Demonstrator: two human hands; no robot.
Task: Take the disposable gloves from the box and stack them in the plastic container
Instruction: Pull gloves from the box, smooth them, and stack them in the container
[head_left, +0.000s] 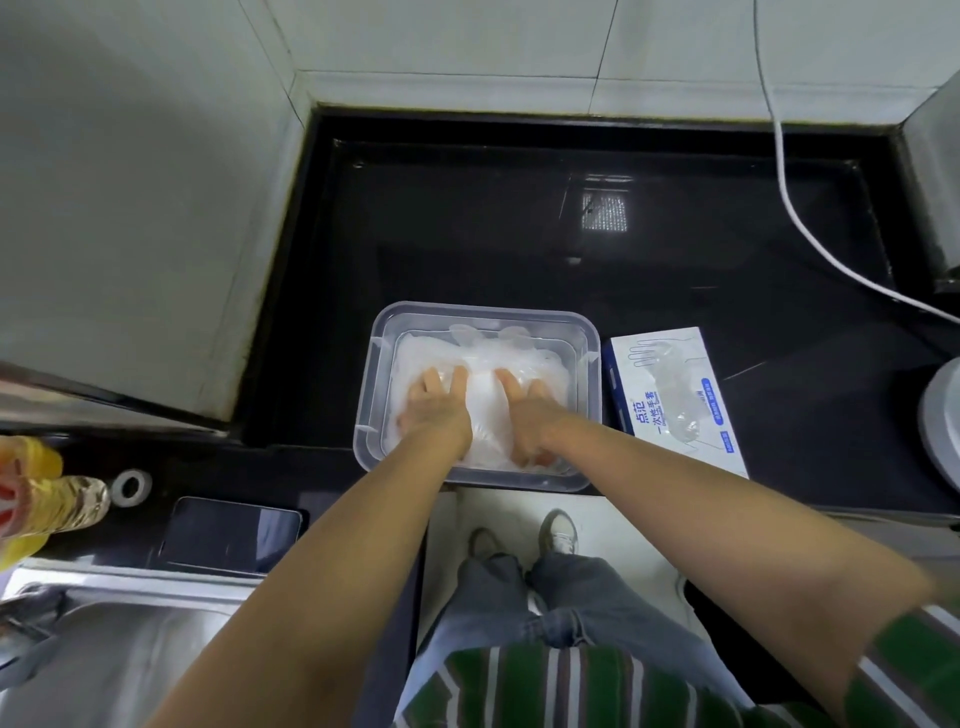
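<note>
Both hands, left hand (434, 402) and right hand (524, 410), are laid flat inside the plastic container (483, 312) at frame centre, fingers spread and gripping nothing, pressed on the heaped gloves (540, 364). Stacking is judged in hand; next, the box (675, 395) just right of it would be checked for leftovers.

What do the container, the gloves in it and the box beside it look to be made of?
Container: clear rigid plastic, slightly frosted; the dark counter shows through its walls. Gloves: thin translucent plastic film, crinkled and glossy. Box: printed cardboard apparently, matte white and blue with sharp folded edges.
</note>
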